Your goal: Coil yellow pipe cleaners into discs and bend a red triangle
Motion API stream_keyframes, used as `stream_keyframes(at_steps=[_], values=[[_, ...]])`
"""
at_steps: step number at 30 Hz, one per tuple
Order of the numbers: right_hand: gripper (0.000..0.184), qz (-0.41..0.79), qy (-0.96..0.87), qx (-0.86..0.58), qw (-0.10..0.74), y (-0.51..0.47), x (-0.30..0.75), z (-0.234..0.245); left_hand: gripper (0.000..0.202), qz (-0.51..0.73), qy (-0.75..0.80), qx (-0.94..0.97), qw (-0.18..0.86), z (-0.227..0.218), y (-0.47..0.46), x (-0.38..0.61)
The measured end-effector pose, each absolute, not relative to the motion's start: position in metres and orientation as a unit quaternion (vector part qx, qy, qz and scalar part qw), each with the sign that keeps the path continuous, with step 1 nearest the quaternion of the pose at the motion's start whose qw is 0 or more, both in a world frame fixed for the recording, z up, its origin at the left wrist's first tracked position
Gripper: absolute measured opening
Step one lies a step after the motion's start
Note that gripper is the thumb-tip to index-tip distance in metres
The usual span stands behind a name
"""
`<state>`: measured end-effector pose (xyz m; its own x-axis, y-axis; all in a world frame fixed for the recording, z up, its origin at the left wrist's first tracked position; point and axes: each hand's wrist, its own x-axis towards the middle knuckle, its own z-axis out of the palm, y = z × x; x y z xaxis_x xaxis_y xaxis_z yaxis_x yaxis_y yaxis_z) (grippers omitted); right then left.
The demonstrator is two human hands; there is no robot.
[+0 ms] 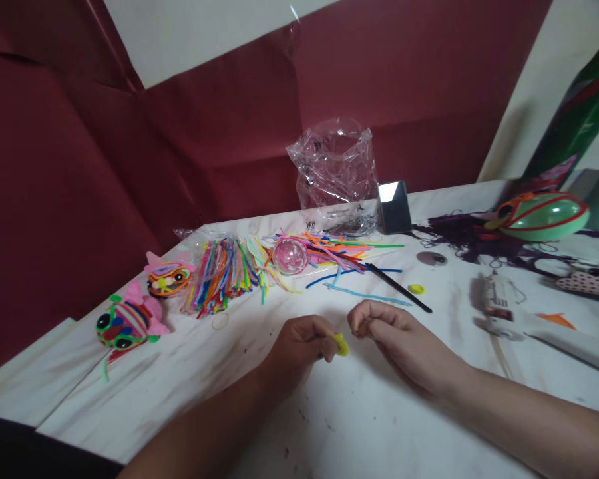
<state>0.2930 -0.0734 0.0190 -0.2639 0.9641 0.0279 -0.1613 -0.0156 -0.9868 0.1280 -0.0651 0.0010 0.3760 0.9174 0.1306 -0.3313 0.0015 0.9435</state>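
Observation:
My left hand (299, 347) rests on the white table (190, 386) with its fingers pinched on a small yellow coiled pipe-cleaner piece (341, 344). My right hand (389, 332) lies just to its right, fingers curled into a loose fist close to the yellow piece; whether it holds anything I cannot see. Beyond both hands lies a spread of colourful pipe cleaners (329, 256), a clear pink ball (289, 255) and a black stick (398, 287).
Two finished colourful fish-like figures (124, 324) (167, 278) sit at the left. A bundle of bright strips (219, 274), a clear plastic bag (335, 166), a small mirror-topped box (394, 206), a glue gun (496, 306), a green half-shell (544, 216) and another yellow coil (416, 289) lie around.

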Motion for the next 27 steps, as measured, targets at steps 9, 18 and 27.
stream_keyframes(at_steps=[9,18,27], values=[[0.013,0.605,-0.516,-0.378,0.473,-0.0736,0.2937,0.0163,0.01,0.484,0.275,0.514,0.653,0.0011,-0.0655,0.1279],[0.033,0.568,-0.569,-0.401,0.439,-0.0754,0.2958,0.0143,0.01,0.476,0.279,0.528,0.646,0.0001,-0.0646,0.1269],[0.036,0.558,-0.57,-0.414,0.438,-0.076,0.2945,0.015,0.011,0.474,0.292,0.53,0.64,0.0019,-0.0658,0.127]])
